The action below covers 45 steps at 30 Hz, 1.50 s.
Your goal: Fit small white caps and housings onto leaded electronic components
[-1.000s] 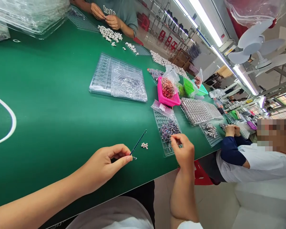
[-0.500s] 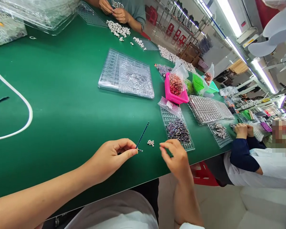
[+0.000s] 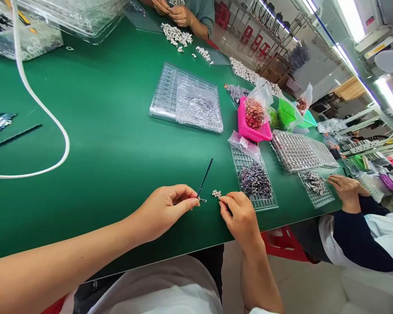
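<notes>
My left hand (image 3: 178, 205) is closed, pinching a thin dark-blue notched strip (image 3: 205, 176) between thumb and forefinger. The strip slants up and away from the fingertips, and a short narrow end (image 3: 203, 200) juts out to the right below it. A few centimetres to the right lies a small pile of whitish pieces (image 3: 216, 193) on the green table. At the near right edge of that pile, my right hand (image 3: 239, 213) has its fingertips drawn together. Whatever they hold is too small to make out.
Right of my hands lies a clear tray (image 3: 270, 204) with dark wired parts. Beyond are a pink basket (image 3: 260, 134) and stacked clear trays (image 3: 160, 111). A white cable (image 3: 57, 124) and blue strips (image 3: 0, 124) lie left. Co-workers' hands (image 3: 345, 189) are at the far right and back (image 3: 180, 15).
My right hand has come to the edge of the small pile, its fingertips closing. The left hand still holds the strip. The view has turned left, showing more blue strips.
</notes>
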### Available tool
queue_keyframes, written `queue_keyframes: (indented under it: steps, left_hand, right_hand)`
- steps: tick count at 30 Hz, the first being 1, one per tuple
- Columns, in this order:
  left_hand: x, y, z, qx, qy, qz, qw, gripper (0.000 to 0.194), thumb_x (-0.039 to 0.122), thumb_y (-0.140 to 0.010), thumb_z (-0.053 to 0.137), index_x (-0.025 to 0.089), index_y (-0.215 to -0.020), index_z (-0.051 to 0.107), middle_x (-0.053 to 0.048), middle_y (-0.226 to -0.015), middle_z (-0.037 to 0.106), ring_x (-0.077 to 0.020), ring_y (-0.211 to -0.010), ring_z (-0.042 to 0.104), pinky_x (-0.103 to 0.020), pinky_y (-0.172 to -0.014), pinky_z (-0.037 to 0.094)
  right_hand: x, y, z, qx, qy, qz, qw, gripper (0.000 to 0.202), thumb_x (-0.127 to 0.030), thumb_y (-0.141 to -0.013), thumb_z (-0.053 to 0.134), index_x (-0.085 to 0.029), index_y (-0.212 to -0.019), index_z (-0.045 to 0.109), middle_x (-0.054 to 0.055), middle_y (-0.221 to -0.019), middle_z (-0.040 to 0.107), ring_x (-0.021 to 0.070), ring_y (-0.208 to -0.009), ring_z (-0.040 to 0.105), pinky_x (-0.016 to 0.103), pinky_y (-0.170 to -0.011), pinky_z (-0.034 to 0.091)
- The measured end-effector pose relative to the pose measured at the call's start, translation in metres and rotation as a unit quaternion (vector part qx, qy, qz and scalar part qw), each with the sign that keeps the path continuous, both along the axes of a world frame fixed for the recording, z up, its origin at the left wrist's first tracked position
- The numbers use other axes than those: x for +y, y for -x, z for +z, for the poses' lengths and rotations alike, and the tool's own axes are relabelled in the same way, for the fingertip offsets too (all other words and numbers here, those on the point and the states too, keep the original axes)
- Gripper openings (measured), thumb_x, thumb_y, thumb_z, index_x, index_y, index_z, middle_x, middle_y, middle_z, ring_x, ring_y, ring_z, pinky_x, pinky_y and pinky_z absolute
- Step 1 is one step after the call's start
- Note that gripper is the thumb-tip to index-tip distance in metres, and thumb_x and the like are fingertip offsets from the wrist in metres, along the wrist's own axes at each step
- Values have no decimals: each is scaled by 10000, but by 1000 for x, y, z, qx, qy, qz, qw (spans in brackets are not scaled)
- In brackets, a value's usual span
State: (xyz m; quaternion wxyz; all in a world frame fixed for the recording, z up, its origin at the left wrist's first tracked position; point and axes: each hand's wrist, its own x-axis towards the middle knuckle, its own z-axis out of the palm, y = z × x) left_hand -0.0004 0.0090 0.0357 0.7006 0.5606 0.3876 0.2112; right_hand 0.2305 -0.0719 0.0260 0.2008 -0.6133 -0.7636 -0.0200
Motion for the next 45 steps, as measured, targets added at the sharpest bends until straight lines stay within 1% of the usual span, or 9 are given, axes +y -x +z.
queue_keyframes:
  steps: [7, 12, 15, 19, 24, 29, 33, 40, 45]
  left_hand:
    - [-1, 1, -2, -6, -9, 3, 1000, 276, 477, -861, 642, 203, -855, 675, -28, -847, 725, -215, -842, 653, -329, -796, 491]
    - [-4, 0, -2, -45, -7, 10, 999, 264, 464, -888, 630, 201, -872, 650, -55, -1007, 745, -234, -1009, 662, -340, -891, 497]
    - [-8, 0, 2, -85, 14, 1, 996, 242, 438, -898, 629, 200, -854, 632, -55, -1020, 744, -235, -1089, 651, -335, -947, 489]
    - [-13, -1, 7, -109, 27, -9, 994, 232, 418, -901, 627, 196, -834, 624, -46, -945, 729, -233, -1043, 662, -337, -935, 504]
    - [-15, -2, 7, -118, 47, 4, 992, 239, 426, -899, 639, 199, -826, 623, -33, -905, 718, -212, -975, 656, -320, -901, 514]
    - [-17, -1, 5, -134, 89, 10, 987, 224, 415, -903, 660, 207, -827, 625, -19, -921, 730, -197, -994, 660, -301, -907, 519]
    - [-17, 0, 6, -137, 98, 5, 986, 226, 417, -906, 667, 213, -818, 625, -15, -978, 752, -189, -1042, 665, -277, -923, 515]
    - [-17, -1, 10, -133, 85, -5, 987, 229, 417, -899, 674, 208, -821, 625, -46, -1033, 774, -221, -1105, 674, -312, -956, 539]
    - [-21, -1, 8, -108, 5, -19, 994, 194, 382, -940, 612, 209, -855, 628, -77, -1118, 763, -242, -1114, 683, -346, -981, 540]
  right_hand:
    - [6, 6, -4, 43, -17, -13, 999, 118, -84, -894, 561, -182, -851, 612, 63, -839, 634, 200, -816, 602, 359, -748, 515]
    - [-1, 35, 3, 200, -32, 4, 979, 131, -67, -866, 587, -195, -875, 613, 29, -814, 615, 161, -772, 600, 304, -685, 519]
    - [-2, 50, 3, 250, -53, 10, 967, 133, -73, -867, 604, -201, -902, 620, 23, -821, 628, 149, -758, 613, 296, -676, 529]
    - [-2, 57, -3, 235, -105, 9, 966, 170, -59, -869, 620, -202, -961, 619, 36, -850, 661, 155, -771, 623, 315, -693, 548]
    - [-3, 58, -8, 194, -173, -4, 966, 203, -47, -858, 652, -194, -993, 614, 47, -859, 641, 153, -765, 615, 309, -663, 552]
    - [-4, 61, -7, 185, -196, -17, 963, 186, -78, -876, 653, -203, -1006, 608, 42, -847, 638, 152, -752, 609, 308, -642, 555]
    - [-4, 62, -6, 193, -200, -31, 960, 173, -95, -883, 654, -205, -1005, 600, 37, -834, 641, 146, -733, 605, 302, -633, 556]
    - [-7, 60, -7, 195, -199, -46, 959, 160, -116, -876, 668, -215, -975, 589, 29, -819, 638, 146, -719, 613, 296, -628, 552]
    - [-7, 60, -6, 204, -195, -45, 958, 176, -117, -880, 655, -228, -998, 589, 30, -828, 641, 151, -719, 620, 308, -630, 556]
